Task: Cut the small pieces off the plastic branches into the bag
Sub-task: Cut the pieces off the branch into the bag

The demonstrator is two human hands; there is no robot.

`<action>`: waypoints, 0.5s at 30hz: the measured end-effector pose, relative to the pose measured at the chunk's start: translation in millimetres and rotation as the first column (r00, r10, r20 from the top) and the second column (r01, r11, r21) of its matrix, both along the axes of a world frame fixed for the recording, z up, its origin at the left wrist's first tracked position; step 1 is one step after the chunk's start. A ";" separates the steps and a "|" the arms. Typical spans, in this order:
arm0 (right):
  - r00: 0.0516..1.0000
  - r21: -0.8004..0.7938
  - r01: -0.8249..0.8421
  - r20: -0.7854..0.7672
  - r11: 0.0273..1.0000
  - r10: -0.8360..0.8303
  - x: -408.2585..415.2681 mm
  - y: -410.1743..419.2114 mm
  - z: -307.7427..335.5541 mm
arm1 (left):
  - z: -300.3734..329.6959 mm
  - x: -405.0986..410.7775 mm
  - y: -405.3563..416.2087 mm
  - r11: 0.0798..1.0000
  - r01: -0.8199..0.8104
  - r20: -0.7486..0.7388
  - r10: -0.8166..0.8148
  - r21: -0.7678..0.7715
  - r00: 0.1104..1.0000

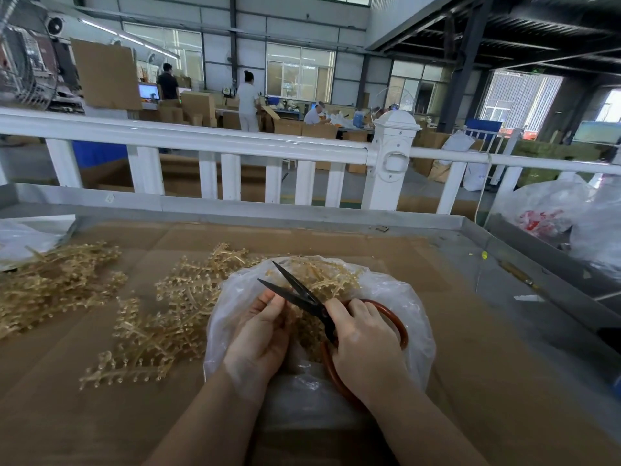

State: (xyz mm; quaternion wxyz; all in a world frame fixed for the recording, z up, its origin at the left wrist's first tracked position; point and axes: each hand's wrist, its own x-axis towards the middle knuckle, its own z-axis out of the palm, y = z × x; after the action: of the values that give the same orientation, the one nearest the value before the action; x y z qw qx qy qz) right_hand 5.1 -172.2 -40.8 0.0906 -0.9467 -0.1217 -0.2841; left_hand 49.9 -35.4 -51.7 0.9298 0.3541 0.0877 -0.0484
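Note:
A clear plastic bag (396, 297) lies open on the cardboard-covered table, with small tan plastic pieces (329, 280) heaped inside. Over the bag, my right hand (363, 344) grips the red handles of black-bladed scissors (295, 290), whose blades are spread apart. My left hand (262, 338) pinches a tan plastic branch just under the blades; most of that branch is hidden by the fingers. More tan plastic branches (161, 317) lie in a loose pile left of the bag.
Another heap of branches (50, 284) sits at the far left beside a clear bag (20, 237). A metal rim (235, 210) edges the table, with a white railing (215, 142) behind. Filled plastic bags (551, 213) stand at the right.

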 end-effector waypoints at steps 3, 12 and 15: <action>0.997 -0.005 -0.009 -0.078 1.000 0.008 2.4 0.4 0.1 | -0.5 1.0 -0.6 1.000 -0.014 -0.019 0.013 -0.019 1.000; 0.996 0.036 -0.039 -0.078 0.999 0.041 9.4 -0.8 -11.1 | -0.1 0.4 -3.1 0.998 -0.053 0.022 0.053 0.017 0.998; 0.994 0.049 -0.033 -0.099 0.998 0.038 9.7 0.3 -13.3 | -1.8 1.6 -4.8 0.997 -0.071 0.024 0.070 0.038 0.997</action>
State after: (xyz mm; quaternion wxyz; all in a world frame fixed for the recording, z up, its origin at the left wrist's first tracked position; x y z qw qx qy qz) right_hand 14.8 -172.0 -54.1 0.1239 -0.9551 -0.1270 -0.2373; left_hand 51.5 -40.2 -53.5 0.9249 0.3692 0.0904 -0.0095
